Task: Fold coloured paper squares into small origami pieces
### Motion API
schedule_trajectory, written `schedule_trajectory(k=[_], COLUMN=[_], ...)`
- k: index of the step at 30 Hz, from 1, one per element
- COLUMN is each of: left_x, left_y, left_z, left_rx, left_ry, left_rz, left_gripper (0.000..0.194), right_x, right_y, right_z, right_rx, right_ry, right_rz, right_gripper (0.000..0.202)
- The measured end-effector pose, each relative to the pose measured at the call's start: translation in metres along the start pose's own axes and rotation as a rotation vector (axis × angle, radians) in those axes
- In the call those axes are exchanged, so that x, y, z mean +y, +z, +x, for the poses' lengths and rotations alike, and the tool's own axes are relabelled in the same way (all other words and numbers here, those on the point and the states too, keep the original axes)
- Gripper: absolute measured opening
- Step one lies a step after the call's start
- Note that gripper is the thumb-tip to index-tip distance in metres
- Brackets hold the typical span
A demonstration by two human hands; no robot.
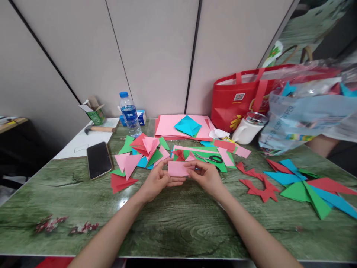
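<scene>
A small pink paper rectangle (177, 168) is held up between both hands above the green table (178, 227). My left hand (158, 180) grips its left end, thumb at the edge and fingers beneath. My right hand (205, 176) pinches its right end. Behind the hands lie black-handled scissors (215, 159) on green and pink sheets. To the left is a loose heap of folded pink, red, green and blue pieces (132, 163). Red folded pieces joined in a jagged ring (260, 188) lie on the right, beside larger blue, green and red folded shapes (309, 186).
A phone (99, 160), a hammer (100, 128) and a water bottle (130, 115) are at the left. Pink sheets (167, 125) lie against the wall. A white mug (248, 129), a red bag (225, 106) and a plastic bag (292, 123) stand back right, near another person's arm.
</scene>
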State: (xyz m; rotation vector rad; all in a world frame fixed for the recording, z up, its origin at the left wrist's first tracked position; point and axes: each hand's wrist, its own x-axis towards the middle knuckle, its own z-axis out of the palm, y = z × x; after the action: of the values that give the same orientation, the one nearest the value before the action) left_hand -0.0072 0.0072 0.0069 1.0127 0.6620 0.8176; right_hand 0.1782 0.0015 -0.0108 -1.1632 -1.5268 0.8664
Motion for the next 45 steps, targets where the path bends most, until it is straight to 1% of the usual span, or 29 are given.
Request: schedule_trajectory(k=[4, 6, 8, 9, 10, 11, 12, 13, 15, 17, 19, 21, 23, 25, 28, 30, 34, 36, 39, 41, 42, 45], left_x=[0.001, 0.000, -0.001, -0.002, -0.003, -0.005, -0.006, -0.008, -0.009, -0.009, -0.006, -0.004, -0.001, 0.000, 0.001, 0.002, 0.003, 0.002, 0.000, -0.002, -0.002, -0.004], left_y=[-0.001, -0.002, -0.001, 0.000, 0.001, 0.002, 0.003, 0.004, 0.005, 0.004, 0.003, 0.002, 0.002, 0.003, 0.004, 0.005, 0.007, 0.007, 0.005, 0.004, 0.004, 0.003], left_z=[-0.001, 0.000, 0.000, 0.000, 0.000, 0.000, 0.000, 0.000, 0.000, 0.000, 0.001, 0.001, 0.002, 0.003, 0.002, 0.001, 0.000, 0.000, 0.000, 0.001, 0.001, 0.001], left_rx=[-0.037, -0.034, -0.007, 0.000, -0.001, -0.002, 0.000, 0.021, 0.104, 0.193, 0.248, 0.282, 0.292, 0.281, 0.282, 0.287, 0.275, 0.282, 0.310, 0.331, 0.340, 0.352], left_ry=[-0.008, -0.017, -0.027, -0.036, -0.044, -0.042, -0.030, -0.006, 0.046, 0.067, 0.072, 0.118, 0.185, 0.227, 0.223, 0.193, 0.142, 0.154, 0.161, 0.151, 0.151, 0.198], left_rz=[-0.024, -0.034, -0.031, -0.029, -0.031, -0.038, -0.049, -0.059, -0.051, 0.013, 0.145, 0.326, 0.486, 0.569, 0.587, 0.577, 0.550, 0.552, 0.615, 0.664, 0.680, 0.695], left_gripper=[0.070, 0.067, 0.058, 0.053, 0.049, 0.048, 0.049, 0.052, 0.059, 0.063, 0.065, 0.062, 0.057, 0.055, 0.055, 0.058, 0.066, 0.064, 0.055, 0.051, 0.049, 0.050], right_x=[0.002, 0.003, 0.003, 0.002, 0.000, -0.002, -0.005, -0.007, -0.013, -0.016, -0.018, -0.016, -0.015, -0.013, -0.012, -0.012, -0.011, -0.010, -0.008, -0.007, -0.007, -0.006], right_y=[-0.001, -0.002, -0.001, -0.001, 0.001, 0.003, 0.006, 0.008, 0.014, 0.017, 0.018, 0.018, 0.018, 0.017, 0.017, 0.016, 0.015, 0.015, 0.015, 0.016, 0.016, 0.016], right_z=[0.001, 0.001, 0.001, 0.000, -0.001, -0.003, -0.005, -0.007, -0.010, -0.012, -0.013, -0.013, -0.012, -0.012, -0.011, -0.011, -0.009, -0.009, -0.008, -0.008, -0.008, -0.008], right_rx=[0.036, 0.098, 0.183, 0.218, 0.237, 0.228, 0.184, 0.104, -0.017, -0.088, -0.117, -0.115, -0.097, -0.087, -0.096, -0.102, -0.098, -0.106, -0.112, -0.100, -0.088, -0.057], right_ry=[0.015, 0.006, -0.023, -0.050, -0.090, -0.140, -0.207, -0.277, -0.361, -0.384, -0.374, -0.338, -0.281, -0.212, -0.103, -0.048, 0.012, 0.036, 0.084, 0.079, 0.054, -0.064], right_rz=[0.045, 0.084, 0.087, 0.065, 0.024, -0.025, -0.075, -0.114, -0.142, -0.148, -0.147, -0.144, -0.123, -0.070, 0.037, 0.079, 0.102, 0.115, 0.173, 0.170, 0.129, -0.075], right_gripper=[0.019, 0.030, 0.042, 0.042, 0.038, 0.029, 0.022, 0.020, 0.023, 0.025, 0.029, 0.032, 0.032, 0.030, 0.031, 0.033, 0.035, 0.034, 0.030, 0.024, 0.021, 0.014])
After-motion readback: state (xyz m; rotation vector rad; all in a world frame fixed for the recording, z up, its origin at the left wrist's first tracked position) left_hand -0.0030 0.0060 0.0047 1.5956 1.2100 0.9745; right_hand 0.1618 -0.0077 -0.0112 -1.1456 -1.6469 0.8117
